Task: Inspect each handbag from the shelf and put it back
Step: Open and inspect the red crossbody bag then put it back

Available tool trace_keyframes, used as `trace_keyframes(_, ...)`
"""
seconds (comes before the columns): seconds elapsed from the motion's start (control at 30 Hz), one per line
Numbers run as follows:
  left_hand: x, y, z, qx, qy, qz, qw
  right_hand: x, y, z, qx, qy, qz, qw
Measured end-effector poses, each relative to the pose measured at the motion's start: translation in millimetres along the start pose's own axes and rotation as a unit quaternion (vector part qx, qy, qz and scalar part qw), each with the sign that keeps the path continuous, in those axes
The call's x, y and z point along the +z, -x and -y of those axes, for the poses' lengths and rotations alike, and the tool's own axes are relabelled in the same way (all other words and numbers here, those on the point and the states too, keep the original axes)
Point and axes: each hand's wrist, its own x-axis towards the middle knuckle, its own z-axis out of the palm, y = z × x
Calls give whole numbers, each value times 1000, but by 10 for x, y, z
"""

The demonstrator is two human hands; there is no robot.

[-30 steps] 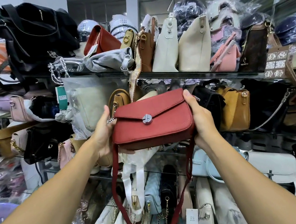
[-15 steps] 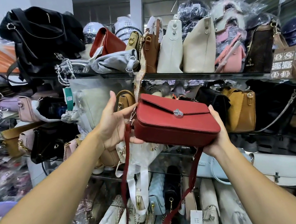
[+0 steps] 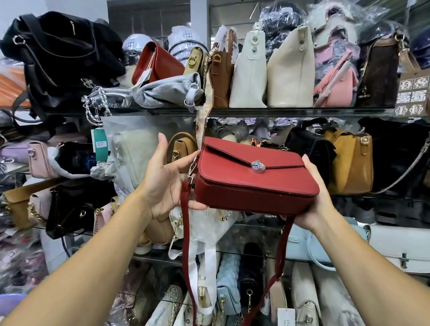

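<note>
Now the red handbag [image 3: 252, 182] is held out in front of the packed shelves [image 3: 297, 111], tilted with its flap up. Its lower right corner is clasped by the right hand [image 3: 313, 210], fingers mostly hidden behind. The left hand [image 3: 164, 183] is spread flat against the left end, grip released. The strap [image 3: 187, 248] loop is cut off below. A second ago the bag was faced square-on and gripped at both ends.

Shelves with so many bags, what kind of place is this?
Probably a handbag shop or its storeroom. The glass shelves are packed with handbags, some sit in plastic wrapping, and paper price tags hang from a few. The right hand holds a red handbag.
</note>
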Motion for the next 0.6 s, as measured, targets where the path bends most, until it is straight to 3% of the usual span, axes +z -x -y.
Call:
trace_keyframes(0.23,33,-51,144,56,-175,-80,980,103,70,54,-18,67,39,997)
trace_keyframes(0.37,-7,-63,216,106,-222,-137,959,136,138,28,-19,112,62,992)
trace_keyframes(0.47,-52,-73,258,85,-259,-136,953,187,178,14,-53,117,41,991)
trace_keyframes(0.6,-30,-134,302,74,-361,-149,918,293,118,-54,-126,135,-24,983)
